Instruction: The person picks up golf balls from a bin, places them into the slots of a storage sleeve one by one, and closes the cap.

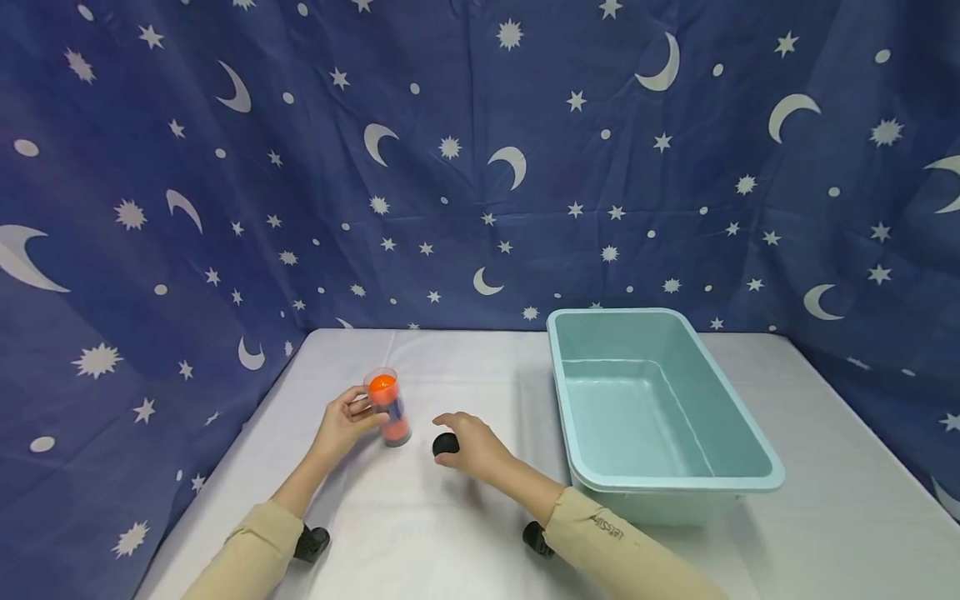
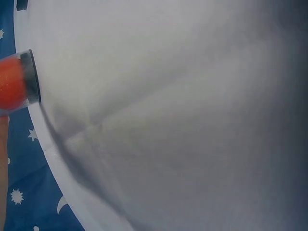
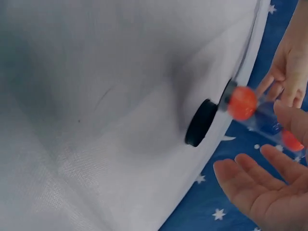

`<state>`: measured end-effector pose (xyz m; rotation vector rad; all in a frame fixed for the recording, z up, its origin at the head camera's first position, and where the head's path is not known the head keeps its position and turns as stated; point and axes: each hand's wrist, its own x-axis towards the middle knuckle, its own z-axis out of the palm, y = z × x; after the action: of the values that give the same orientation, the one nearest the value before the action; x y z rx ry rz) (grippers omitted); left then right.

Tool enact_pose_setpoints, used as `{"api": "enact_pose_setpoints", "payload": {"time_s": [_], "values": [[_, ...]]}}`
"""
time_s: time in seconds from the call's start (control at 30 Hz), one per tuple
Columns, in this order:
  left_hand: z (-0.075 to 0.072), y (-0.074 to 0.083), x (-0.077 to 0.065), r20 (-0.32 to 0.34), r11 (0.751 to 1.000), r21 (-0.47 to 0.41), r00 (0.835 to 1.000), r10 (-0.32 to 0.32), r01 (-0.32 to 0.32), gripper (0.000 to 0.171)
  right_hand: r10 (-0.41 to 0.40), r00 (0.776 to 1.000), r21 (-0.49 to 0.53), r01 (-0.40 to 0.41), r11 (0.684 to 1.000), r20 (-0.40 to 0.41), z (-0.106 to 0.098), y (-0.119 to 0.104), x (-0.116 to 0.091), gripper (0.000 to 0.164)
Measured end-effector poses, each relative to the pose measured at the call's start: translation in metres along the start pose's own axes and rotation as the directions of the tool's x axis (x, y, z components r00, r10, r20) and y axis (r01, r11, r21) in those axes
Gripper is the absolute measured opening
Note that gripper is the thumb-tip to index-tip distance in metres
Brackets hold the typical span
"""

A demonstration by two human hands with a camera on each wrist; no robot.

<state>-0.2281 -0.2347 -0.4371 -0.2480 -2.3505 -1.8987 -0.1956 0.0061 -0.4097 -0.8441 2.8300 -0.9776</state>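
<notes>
My left hand (image 1: 347, 425) grips a clear cylindrical container (image 1: 387, 408) from its left side, thumb and fingers around it. Inside it are an orange ball (image 1: 383, 384) at the top, something blue in the middle and more orange below; in the left wrist view, the dark base (image 2: 30, 76) shows at the left edge. My right hand (image 1: 474, 448) is spread beside a round black lid (image 1: 445, 444), which overlaps the gap between thumb and fingers in the head view. From the right wrist, the black lid (image 3: 201, 123) appears apart from the spread fingers (image 3: 250, 180).
A pale teal plastic tub (image 1: 750, 482) stands on the white-covered table (image 1: 420, 533) to the right of my right hand. Behind the table hangs a dark blue curtain (image 1: 450, 308) with moons and stars. Dark wrist devices (image 1: 311, 544) show at both sleeves.
</notes>
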Motion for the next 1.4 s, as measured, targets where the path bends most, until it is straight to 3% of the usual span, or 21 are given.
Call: {"api": "enact_pose_setpoints", "payload": {"time_s": [0.2, 0.43, 0.53, 0.7, 0.93, 1.13, 1.27, 1.4], "values": [[0.002, -0.004, 0.002, 0.006, 1.000, -0.008, 1.000, 0.004, -0.004, 0.046, 0.033, 0.995, -0.055, -0.028, 0.998, 0.094, 0.006, 0.011, 0.013, 0.048], [-0.003, -0.007, -0.002, 0.038, 0.985, -0.116, 0.990, 0.133, -0.127, 0.044, 0.046, 0.979, -0.231, 0.002, 0.973, 0.199, 0.014, 0.014, 0.021, 0.050], [-0.002, -0.006, -0.001, 0.030, 0.990, -0.108, 0.995, 0.099, -0.095, 0.044, 0.052, 0.977, -0.279, 0.008, 0.960, 0.208, 0.016, 0.015, 0.024, 0.051], [-0.001, -0.003, 0.000, 0.018, 0.998, -0.053, 1.000, -0.026, 0.027, 0.034, 0.035, 0.976, -0.331, 0.039, 0.943, 0.214, 0.018, 0.015, 0.027, 0.049], [-0.003, -0.002, 0.000, 0.028, 0.997, -0.068, 0.999, -0.028, 0.030, 0.034, 0.024, 0.971, -0.433, 0.084, 0.897, 0.237, 0.021, 0.009, 0.031, 0.042], [-0.003, -0.004, 0.000, 0.017, 0.996, -0.082, 1.000, -0.024, 0.025, 0.032, -0.045, 0.961, -0.481, 0.177, 0.859, 0.274, 0.021, 0.007, 0.033, 0.030], [-0.002, -0.005, 0.000, 0.010, 0.996, -0.085, 1.000, -0.021, 0.022, 0.032, -0.061, 0.954, -0.458, 0.196, 0.867, 0.292, 0.019, 0.009, 0.035, 0.027], [-0.001, -0.005, 0.001, 0.001, 0.997, -0.076, 1.000, -0.019, 0.019, 0.036, -0.088, 0.952, -0.387, 0.202, 0.900, 0.292, 0.014, 0.012, 0.039, 0.031]]}}
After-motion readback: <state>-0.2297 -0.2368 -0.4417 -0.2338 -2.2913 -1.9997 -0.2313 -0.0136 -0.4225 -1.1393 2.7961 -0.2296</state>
